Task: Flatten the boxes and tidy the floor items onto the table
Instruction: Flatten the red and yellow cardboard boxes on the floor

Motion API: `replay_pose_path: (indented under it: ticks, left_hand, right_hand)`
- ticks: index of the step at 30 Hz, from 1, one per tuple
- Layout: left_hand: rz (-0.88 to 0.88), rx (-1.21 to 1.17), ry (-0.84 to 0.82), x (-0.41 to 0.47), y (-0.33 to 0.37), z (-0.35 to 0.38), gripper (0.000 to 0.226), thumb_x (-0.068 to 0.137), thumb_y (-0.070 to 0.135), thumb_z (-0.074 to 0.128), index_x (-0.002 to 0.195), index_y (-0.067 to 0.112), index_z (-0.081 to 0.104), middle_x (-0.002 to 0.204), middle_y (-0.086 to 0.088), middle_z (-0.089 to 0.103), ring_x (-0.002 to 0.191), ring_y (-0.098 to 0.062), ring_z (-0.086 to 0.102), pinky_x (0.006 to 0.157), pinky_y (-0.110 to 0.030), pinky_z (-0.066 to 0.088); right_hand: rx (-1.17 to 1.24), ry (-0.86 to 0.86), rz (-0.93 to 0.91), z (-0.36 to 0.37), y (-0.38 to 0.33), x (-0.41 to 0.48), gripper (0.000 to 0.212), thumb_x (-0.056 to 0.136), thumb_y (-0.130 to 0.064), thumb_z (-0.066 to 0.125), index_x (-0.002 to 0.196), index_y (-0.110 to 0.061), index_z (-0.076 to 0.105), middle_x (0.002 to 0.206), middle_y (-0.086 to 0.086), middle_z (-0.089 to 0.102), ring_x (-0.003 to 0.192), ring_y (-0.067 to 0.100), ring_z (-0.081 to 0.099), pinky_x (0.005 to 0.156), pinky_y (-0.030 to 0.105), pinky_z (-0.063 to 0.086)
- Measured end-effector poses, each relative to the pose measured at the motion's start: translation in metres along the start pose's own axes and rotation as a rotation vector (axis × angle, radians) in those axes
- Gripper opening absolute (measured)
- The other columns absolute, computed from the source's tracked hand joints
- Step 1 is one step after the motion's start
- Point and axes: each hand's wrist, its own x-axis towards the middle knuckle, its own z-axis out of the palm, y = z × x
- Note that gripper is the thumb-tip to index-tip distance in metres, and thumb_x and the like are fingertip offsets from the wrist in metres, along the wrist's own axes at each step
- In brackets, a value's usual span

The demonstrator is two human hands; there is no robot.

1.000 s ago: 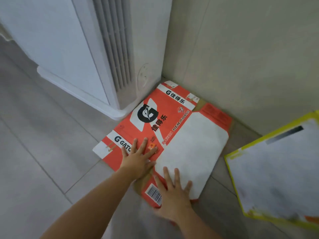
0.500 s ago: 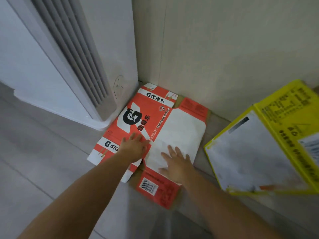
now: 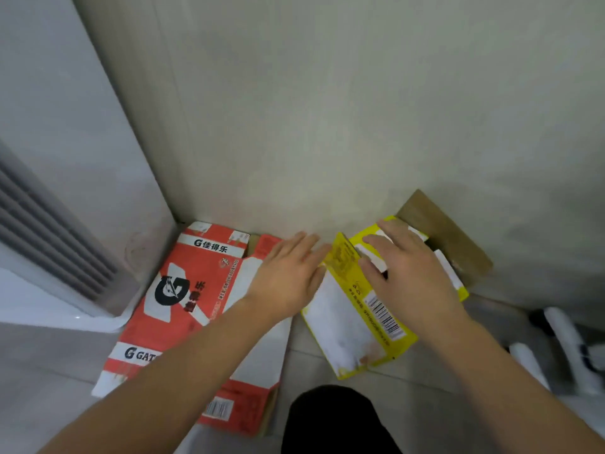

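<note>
Head view: yellow box, hand placement before flattening

1. The yellow box (image 3: 340,326) stands on the floor (image 3: 327,365) against its wall edge and is not yet collapsed. A brown cardboard flap (image 3: 448,234) rises behind it.
2. The box's long barcoded side runs from the wall toward the person, slanting right.
3. The right hand (image 3: 409,273) lies palm down on the box's top panel, fingers straight and spread, gripping nothing.
4. The left hand (image 3: 288,280) is just beside the box's left edge, fingers straight and pointing at the raised yellow flap. Contact cannot be confirmed.
5. The box lies right of the left fingertips and beneath the right palm, so the right hand is the nearer one. Judgement: the next move is a downward press along the long axis.
6. The red box (image 3: 196,306) lies flat in the floor's corner, left of the yellow box and beside a white appliance (image 3: 49,224).
</note>
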Motion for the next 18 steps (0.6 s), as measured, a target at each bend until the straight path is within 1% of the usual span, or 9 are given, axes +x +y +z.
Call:
replay_pose_path:
  ticks: [4, 6, 8, 9, 11, 13, 14, 16, 18]
  left_hand:
    - [0.139, -0.128, 0.039, 0.031, 0.043, -0.012, 0.044, 0.099, 0.029, 0.045, 0.141, 0.018, 0.055, 0.148, -0.006, 0.050, 0.141, -0.030, 0.042, 0.109, -0.042, 0.038]
    - [0.157, -0.201, 0.001, 0.041, 0.045, -0.011, 0.039, 0.102, 0.035, 0.041, 0.129, 0.020, 0.064, 0.144, -0.001, 0.055, 0.141, -0.027, 0.041, 0.113, -0.047, 0.037]
    - [0.143, -0.221, -0.060, 0.050, 0.044, -0.009, 0.044, 0.103, 0.044, 0.034, 0.113, 0.023, 0.072, 0.128, 0.005, 0.066, 0.136, -0.024, 0.047, 0.111, -0.049, 0.036]
    - [0.137, -0.194, -0.065, 0.054, 0.043, -0.010, 0.049, 0.103, 0.047, 0.032, 0.105, 0.023, 0.074, 0.115, 0.007, 0.070, 0.127, -0.022, 0.054, 0.110, -0.047, 0.036]
    - [0.093, -0.100, -0.093, 0.060, 0.045, -0.016, 0.059, 0.102, 0.050, 0.025, 0.088, 0.023, 0.076, 0.088, 0.007, 0.071, 0.101, -0.017, 0.061, 0.111, -0.042, 0.033]
    - [0.060, -0.058, -0.240, 0.067, 0.047, -0.027, 0.054, 0.101, 0.050, 0.030, 0.080, 0.020, 0.069, 0.081, 0.004, 0.068, 0.088, -0.018, 0.064, 0.100, -0.037, 0.039]
    - [0.068, -0.052, -0.326, 0.071, 0.046, -0.031, 0.043, 0.099, 0.049, 0.037, 0.083, 0.022, 0.066, 0.087, 0.004, 0.067, 0.090, -0.020, 0.065, 0.089, -0.035, 0.042]
    - [0.091, -0.022, -0.513, 0.081, 0.044, -0.034, 0.029, 0.092, 0.050, 0.051, 0.114, 0.034, 0.062, 0.113, 0.006, 0.063, 0.106, -0.023, 0.062, 0.082, -0.034, 0.044]
    - [0.137, 0.085, -0.695, 0.088, 0.044, -0.029, 0.063, 0.082, 0.055, 0.060, 0.141, 0.042, 0.040, 0.130, 0.004, 0.053, 0.116, -0.028, 0.055, 0.089, -0.039, 0.045]
  right_hand:
    - [0.082, 0.042, 0.142, -0.017, 0.037, -0.028, 0.034, 0.093, -0.038, 0.055, 0.114, -0.016, 0.070, 0.127, 0.003, 0.065, 0.118, 0.025, 0.058, 0.099, 0.040, 0.047]
    - [0.153, -0.006, 0.179, -0.010, 0.057, -0.025, 0.022, 0.097, -0.024, 0.056, 0.110, -0.013, 0.071, 0.119, 0.002, 0.070, 0.110, 0.026, 0.062, 0.091, 0.028, 0.043]
    - [0.095, -0.120, 0.145, 0.005, 0.076, -0.013, 0.023, 0.095, -0.016, 0.061, 0.117, -0.015, 0.069, 0.123, 0.002, 0.068, 0.115, 0.026, 0.062, 0.090, 0.018, 0.034]
    - [0.050, -0.212, 0.085, 0.015, 0.083, -0.007, 0.029, 0.095, -0.019, 0.062, 0.123, -0.018, 0.066, 0.130, 0.001, 0.064, 0.123, 0.024, 0.057, 0.097, 0.018, 0.032]
    - [0.009, -0.366, -0.008, 0.033, 0.090, 0.003, 0.039, 0.097, -0.033, 0.058, 0.135, -0.025, 0.057, 0.142, -0.005, 0.054, 0.140, 0.020, 0.040, 0.116, 0.035, 0.027]
    - [-0.003, -0.462, 0.003, 0.036, 0.088, 0.006, 0.040, 0.100, -0.042, 0.048, 0.138, -0.030, 0.053, 0.143, -0.010, 0.051, 0.144, 0.013, 0.031, 0.121, 0.044, 0.016]
    - [-0.010, -0.475, 0.010, 0.036, 0.086, 0.003, 0.040, 0.100, -0.043, 0.044, 0.137, -0.030, 0.053, 0.138, -0.011, 0.053, 0.142, 0.011, 0.032, 0.121, 0.045, 0.012]
    - [-0.020, -0.449, 0.007, 0.035, 0.085, -0.004, 0.040, 0.100, -0.043, 0.040, 0.133, -0.031, 0.056, 0.127, -0.009, 0.057, 0.133, 0.012, 0.041, 0.120, 0.046, 0.013]
    - [-0.028, -0.431, -0.004, 0.040, 0.088, -0.011, 0.045, 0.094, -0.043, 0.035, 0.130, -0.031, 0.059, 0.120, -0.009, 0.058, 0.127, 0.015, 0.047, 0.118, 0.048, 0.018]
